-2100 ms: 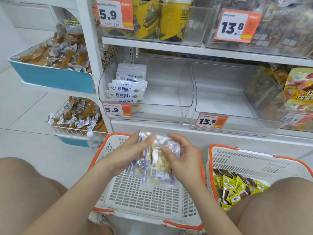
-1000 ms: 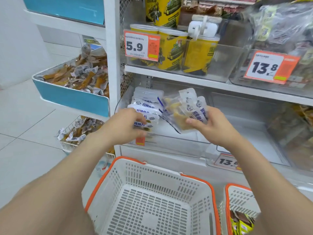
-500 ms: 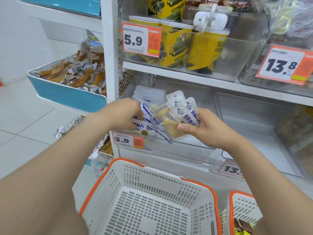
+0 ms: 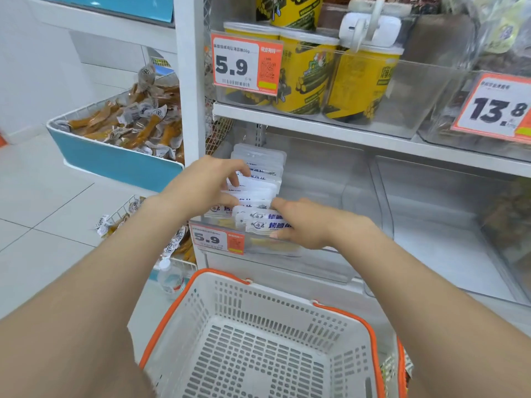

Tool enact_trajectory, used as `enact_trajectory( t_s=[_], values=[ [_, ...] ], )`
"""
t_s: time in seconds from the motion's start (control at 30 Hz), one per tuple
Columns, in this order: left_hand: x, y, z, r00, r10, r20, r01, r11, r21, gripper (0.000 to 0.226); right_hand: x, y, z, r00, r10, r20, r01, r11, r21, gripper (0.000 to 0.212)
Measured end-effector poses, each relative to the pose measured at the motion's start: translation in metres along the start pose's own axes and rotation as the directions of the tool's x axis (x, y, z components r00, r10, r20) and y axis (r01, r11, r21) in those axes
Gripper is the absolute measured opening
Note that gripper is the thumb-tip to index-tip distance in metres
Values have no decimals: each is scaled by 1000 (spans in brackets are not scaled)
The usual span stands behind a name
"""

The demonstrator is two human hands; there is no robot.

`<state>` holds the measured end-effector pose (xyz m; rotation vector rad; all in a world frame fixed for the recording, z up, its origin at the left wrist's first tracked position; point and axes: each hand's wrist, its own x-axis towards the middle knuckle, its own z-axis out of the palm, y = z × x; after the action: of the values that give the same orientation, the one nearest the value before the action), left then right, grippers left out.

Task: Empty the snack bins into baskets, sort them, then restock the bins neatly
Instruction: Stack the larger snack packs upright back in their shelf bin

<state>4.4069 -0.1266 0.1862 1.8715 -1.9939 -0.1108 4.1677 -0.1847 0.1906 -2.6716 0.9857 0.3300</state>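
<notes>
Labels first. The lower price tag (image 4: 217, 239), clipped to the near lip of the clear bin (image 4: 321, 179), reads 5.9 on white, with an orange panel at its right. An upper price tag (image 4: 245, 66) on the shelf above also reads 5.9. It hangs in front of yellow canisters (image 4: 304, 79) printed with green rolls. At far right, a third tag (image 4: 497, 109) reads 13.8. The white packets (image 4: 258, 168) carry a round logo and blue Chinese characters (partly covered by your fingers, so not fully legible).

Position: the packets stand on edge in a row at the left end of the clear bin, running near to far. Your left hand (image 4: 201, 188) comes in from the left and pinches the middle packets, fingers curled over their tops and thumb against the nearer ones. Your right hand (image 4: 304, 225) grips the nearest packets, thumb on top and fingers beneath, just right of the lower tag. The white basket (image 4: 258, 297) with an orange rim sits below both arms, nearer you.
</notes>
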Motion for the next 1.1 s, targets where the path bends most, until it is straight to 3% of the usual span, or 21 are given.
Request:
enact_trajectory(
  t_s=[0.13,0.3,0.4,0.5,0.57,0.63,0.7,0.73,0.8,0.87,1.0,1.1],
  values=[
    [-11,-10,-1,998,49,-36,-45,992,114,32,10,-10,0,999,4,50,-4,1000,12,38],
    [-21,-2,-4,997,-81,-5,79,952,295,46,15,-10,0,981,179,80,-183,982,51,68],
    [-28,3,-3,989,-142,38,138,986,97,63,11,-12,-5,968,239,77,-248,959,140,69],
    [-37,8,-3,981,-151,119,161,984,-81,69,11,-26,-1,981,192,-39,-190,980,54,59],
    [-40,8,-4,982,-151,113,164,979,-119,69,16,-35,9,985,137,-109,-119,980,162,50],
    [-42,7,-4,985,-146,88,157,977,-146,64,19,-42,12,989,116,-93,-63,892,447,57],
    [-42,6,-4,987,-150,52,156,976,-150,54,16,-44,6,988,150,-20,-103,761,641,60],
    [-42,6,-4,987,-161,29,163,977,-140,48,11,-44,1,984,180,3,-133,717,684,54],
    [-41,10,-2,982,-188,-5,187,979,-77,39,5,-39,-3,954,298,-8,-222,727,650,42],
    [-42,18,3,983,-182,11,181,982,57,47,3,-38,4,926,378,27,-305,700,646,45],
    [-41,33,20,986,-116,122,94,980,176,64,10,-45,18,959,276,67,-211,532,820,46],
    [-36,36,26,976,-95,196,55,978,199,62,18,-29,8,924,348,157,-281,342,896,38]
  ],
)
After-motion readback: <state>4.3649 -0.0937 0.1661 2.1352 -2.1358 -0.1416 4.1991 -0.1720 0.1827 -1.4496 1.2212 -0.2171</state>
